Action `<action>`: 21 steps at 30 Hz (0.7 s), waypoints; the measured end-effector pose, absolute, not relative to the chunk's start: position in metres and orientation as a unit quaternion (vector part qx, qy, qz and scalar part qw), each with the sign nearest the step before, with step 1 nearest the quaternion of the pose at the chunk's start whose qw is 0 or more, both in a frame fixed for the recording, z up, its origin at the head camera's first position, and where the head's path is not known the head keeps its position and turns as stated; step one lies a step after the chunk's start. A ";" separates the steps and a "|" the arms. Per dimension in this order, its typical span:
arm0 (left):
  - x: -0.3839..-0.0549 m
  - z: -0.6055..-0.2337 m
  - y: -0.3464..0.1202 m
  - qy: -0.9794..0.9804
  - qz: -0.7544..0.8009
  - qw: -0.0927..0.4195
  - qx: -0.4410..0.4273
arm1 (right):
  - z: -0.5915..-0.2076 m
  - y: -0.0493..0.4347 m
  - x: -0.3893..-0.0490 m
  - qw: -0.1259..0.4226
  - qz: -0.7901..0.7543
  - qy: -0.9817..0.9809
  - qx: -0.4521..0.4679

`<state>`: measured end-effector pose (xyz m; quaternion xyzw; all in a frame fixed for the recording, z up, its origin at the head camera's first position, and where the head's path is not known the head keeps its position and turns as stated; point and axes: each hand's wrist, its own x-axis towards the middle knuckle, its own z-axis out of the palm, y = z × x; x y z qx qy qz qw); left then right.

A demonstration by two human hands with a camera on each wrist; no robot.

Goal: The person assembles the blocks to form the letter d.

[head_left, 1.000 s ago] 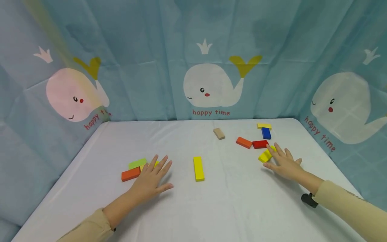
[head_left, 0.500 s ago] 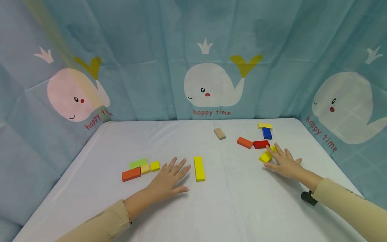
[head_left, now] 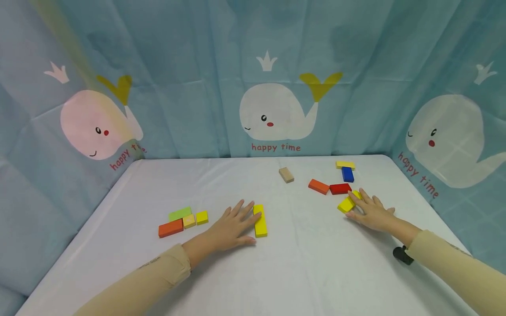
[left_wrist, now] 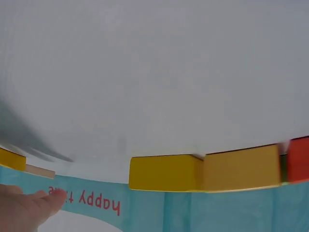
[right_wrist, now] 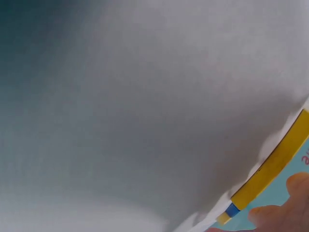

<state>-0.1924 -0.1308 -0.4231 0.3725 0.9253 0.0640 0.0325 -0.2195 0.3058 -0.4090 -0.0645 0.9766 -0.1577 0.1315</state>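
Observation:
My left hand [head_left: 232, 226], fingers spread, hovers at the left side of the long yellow block [head_left: 260, 229]; one finger overlaps that block in the head view. On the right, my right hand [head_left: 373, 213] has its fingers spread over another yellow block [head_left: 345, 205], partly hidden beneath them. A red block [head_left: 340, 188] lies just beyond those fingertips, with an orange block [head_left: 318, 186] to its left. In the right wrist view, fingers [right_wrist: 285, 215] show beside the yellow block [right_wrist: 273, 166]. The left wrist view shows part of the left hand [left_wrist: 24, 208] at its lower left corner.
To the left lie a green block [head_left: 179, 214], an orange-red block [head_left: 171, 228], a pale yellow block [head_left: 189, 220] and a small yellow block [head_left: 202, 217]. Farther back are a plain wooden block [head_left: 286, 174], a blue block [head_left: 348, 174] and a yellow block [head_left: 345, 165]. A curtain [head_left: 189, 118] surrounds the table.
My left hand has moved right, from over the left group of blocks to the long yellow block, uncovering the small yellow block. The right hand stays at its yellow block.

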 end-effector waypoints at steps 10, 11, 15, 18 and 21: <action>-0.209 -0.423 -0.123 0.928 0.011 0.072 0.366 | -0.408 0.305 -0.226 0.156 -0.147 0.974 -0.066; -0.209 -0.423 -0.123 0.927 0.011 0.076 0.367 | -0.408 0.305 -0.227 0.159 -0.147 0.974 -0.066; -0.210 -0.425 -0.122 0.925 0.017 0.086 0.370 | -0.409 0.305 -0.228 0.163 -0.136 0.975 -0.064; -0.211 -0.425 -0.121 0.925 0.021 0.088 0.368 | -0.409 0.305 -0.228 0.159 -0.131 0.977 -0.065; -0.211 -0.423 -0.120 0.925 0.025 0.087 0.369 | -0.409 0.305 -0.228 0.157 -0.126 0.977 -0.065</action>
